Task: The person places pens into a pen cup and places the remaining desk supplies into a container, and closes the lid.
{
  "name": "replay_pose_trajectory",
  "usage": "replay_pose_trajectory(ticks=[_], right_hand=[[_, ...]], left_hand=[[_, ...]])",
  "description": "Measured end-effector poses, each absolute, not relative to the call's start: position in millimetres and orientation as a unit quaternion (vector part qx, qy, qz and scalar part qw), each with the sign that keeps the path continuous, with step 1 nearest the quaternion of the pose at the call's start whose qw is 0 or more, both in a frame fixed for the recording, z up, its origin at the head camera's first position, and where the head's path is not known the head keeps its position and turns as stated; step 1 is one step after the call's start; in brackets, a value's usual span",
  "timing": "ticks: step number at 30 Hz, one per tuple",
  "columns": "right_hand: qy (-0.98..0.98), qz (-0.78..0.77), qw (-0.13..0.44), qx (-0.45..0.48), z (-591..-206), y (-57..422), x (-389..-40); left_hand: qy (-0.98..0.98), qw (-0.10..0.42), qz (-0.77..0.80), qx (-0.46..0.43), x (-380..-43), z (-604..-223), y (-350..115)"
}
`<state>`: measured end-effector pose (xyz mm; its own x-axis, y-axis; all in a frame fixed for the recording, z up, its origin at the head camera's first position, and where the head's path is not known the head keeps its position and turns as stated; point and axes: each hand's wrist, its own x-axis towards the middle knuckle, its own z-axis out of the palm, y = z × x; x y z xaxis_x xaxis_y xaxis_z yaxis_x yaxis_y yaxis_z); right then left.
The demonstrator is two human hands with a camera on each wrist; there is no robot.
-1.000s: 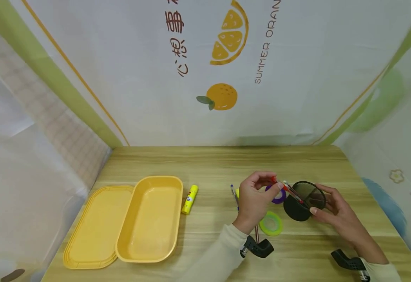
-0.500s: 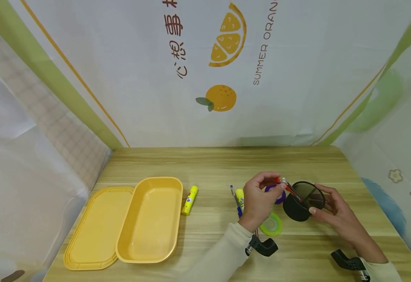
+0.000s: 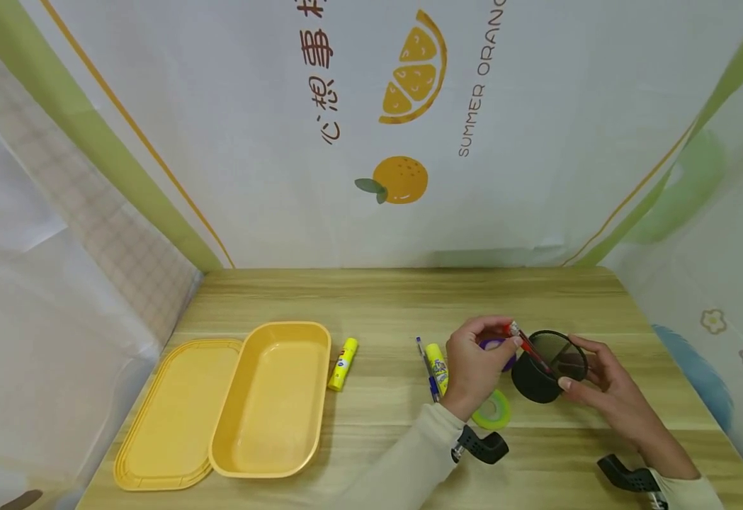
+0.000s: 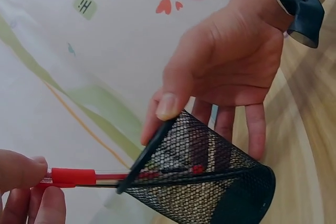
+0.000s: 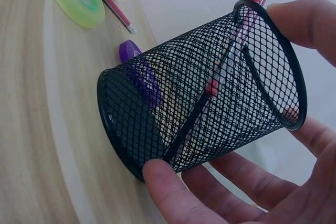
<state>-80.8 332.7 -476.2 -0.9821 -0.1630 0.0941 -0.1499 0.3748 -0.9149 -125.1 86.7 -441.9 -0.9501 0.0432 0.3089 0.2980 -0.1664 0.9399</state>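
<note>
In the head view my left hand [image 3: 478, 365] pinches a red pen [image 3: 527, 347] between thumb and fingers. The pen slants into a black mesh pen cup [image 3: 533, 380]; its lower part shows through the mesh in the right wrist view. Whether a second pen lies along it, I cannot tell. My right hand [image 3: 616, 389] grips the tilted cup, thumb at the rim and fingers around the far side. The left wrist view shows the pen's red section [image 4: 73, 176] outside the rim, by the left fingertips. Behind the left hand, a purple tape roll [image 3: 497, 347] is partly hidden.
A green tape roll [image 3: 491, 411], a yellow glue stick [image 3: 436, 363] and a blue pen [image 3: 430, 375] lie around my left wrist. Further left are another glue stick [image 3: 343, 364], a yellow box [image 3: 219, 443] and its lid [image 3: 173, 418]. A pencil [image 5: 113, 3] shows in the right wrist view.
My left hand has shifted a little right towards the cup, carrying the red pen with it. More of the glue stick behind it shows. The right hand and cup have hardly moved.
</note>
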Motion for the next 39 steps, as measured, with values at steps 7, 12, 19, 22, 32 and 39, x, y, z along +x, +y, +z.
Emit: replay_pose_trajectory(ticks=[7,12,19,22,32,39], right_hand=[[0.830,-0.550,0.009,-0.091,-475.6,333.1,-80.3],[0.831,-0.550,0.006,-0.089,-473.0,332.0,-81.1],[0.833,-0.546,0.000,-0.088,-474.9,331.6,-80.3],[0.833,-0.546,0.001,-0.087,-476.8,331.6,-80.2],[0.828,-0.552,-0.004,-0.094,-477.9,331.5,-82.8],[0.826,-0.555,-0.006,-0.095,-479.5,333.5,-82.1]], left_hand=[[-0.636,0.056,-0.760,-0.124,-125.9,-449.0,92.7],[-0.634,0.057,-0.763,-0.114,-126.6,-451.1,96.5],[-0.628,0.049,-0.770,-0.097,-126.1,-453.9,99.1],[-0.631,0.047,-0.768,-0.094,-126.2,-455.0,100.0],[-0.654,0.045,-0.748,-0.098,-125.8,-457.7,100.5],[-0.638,0.030,-0.763,-0.100,-126.8,-457.8,94.4]])
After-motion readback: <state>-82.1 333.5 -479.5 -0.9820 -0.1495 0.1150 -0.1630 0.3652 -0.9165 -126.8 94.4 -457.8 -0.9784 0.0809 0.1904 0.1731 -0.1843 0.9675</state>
